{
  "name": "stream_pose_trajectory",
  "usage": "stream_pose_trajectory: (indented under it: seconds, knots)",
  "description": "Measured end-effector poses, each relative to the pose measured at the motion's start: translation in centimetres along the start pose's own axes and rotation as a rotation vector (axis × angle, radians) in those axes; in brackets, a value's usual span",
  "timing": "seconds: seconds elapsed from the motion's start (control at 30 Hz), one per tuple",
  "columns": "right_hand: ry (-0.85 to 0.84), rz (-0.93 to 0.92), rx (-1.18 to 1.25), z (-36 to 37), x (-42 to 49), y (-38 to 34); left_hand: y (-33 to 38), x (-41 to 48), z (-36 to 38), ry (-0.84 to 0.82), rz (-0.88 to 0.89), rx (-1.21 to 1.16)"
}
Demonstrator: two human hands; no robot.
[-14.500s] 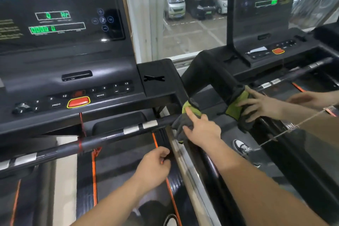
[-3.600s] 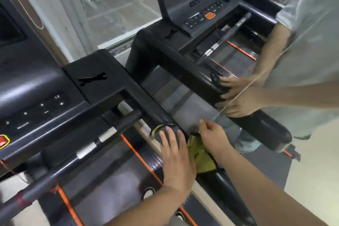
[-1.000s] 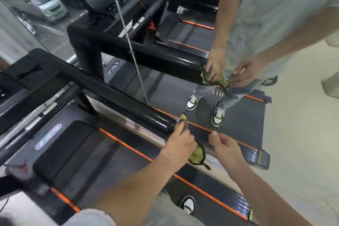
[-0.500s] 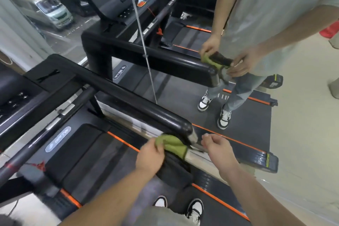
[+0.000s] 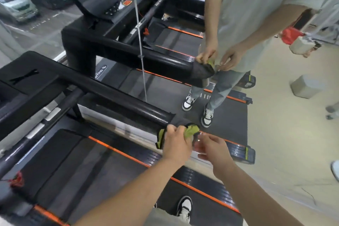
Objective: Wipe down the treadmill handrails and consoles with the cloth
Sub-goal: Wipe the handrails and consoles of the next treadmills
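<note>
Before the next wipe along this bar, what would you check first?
1. Cloth held: ok. The left hand grips the green cloth.
2. Cloth on the bar: ok. It is bunched round the near end of the black handrail.
3. Right hand helping: cannot tell. It is blurred beside the cloth, and whether it pinches the cloth is unclear.
4. Footing: ok. A shoe stands on the treadmill belt.
5. Rest of the handrail clean: cannot tell. It looks glossy, but dust would not show here.
6. Console wiped: cannot tell. This treadmill's console is mostly out of frame.
</note>
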State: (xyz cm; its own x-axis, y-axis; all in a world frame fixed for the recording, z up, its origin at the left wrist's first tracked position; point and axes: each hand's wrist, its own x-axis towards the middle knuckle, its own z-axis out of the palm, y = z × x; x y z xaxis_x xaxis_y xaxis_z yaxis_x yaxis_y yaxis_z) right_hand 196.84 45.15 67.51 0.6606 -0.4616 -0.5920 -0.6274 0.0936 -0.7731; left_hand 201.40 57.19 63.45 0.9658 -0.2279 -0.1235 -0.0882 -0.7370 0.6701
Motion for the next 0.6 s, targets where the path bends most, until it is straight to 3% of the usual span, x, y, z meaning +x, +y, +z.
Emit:
stream_pose_trajectory:
  seconds: [0.07, 0.27, 0.37, 0.5, 0.6]
  knots:
    - [0.058, 0.031, 0.064, -0.3, -0.3, 0.9, 0.0, -1.0, 1.0, -0.230, 0.032, -0.131]
    - [0.112, 0.080, 0.181, -1.6, -1.7, 2.9, -0.8, -2.2, -1.9, -0.392, -0.370, -0.707]
    - [0.095, 0.042, 0.105, -2.0, -4.1, 4.1, 0.1, -3.0, -3.7, -0.560, -0.433, -0.988]
    - [-0.072, 0.082, 0.325, -3.4, -8.1, 5.7, 2.7, -4.6, -3.6, -0.731, -0.475, -1.112]
    - [-0.065, 0.050, 0.432, -5.9, -10.7, 7.4, 5.1, -6.4, -2.5, -0.929, -0.521, -1.114]
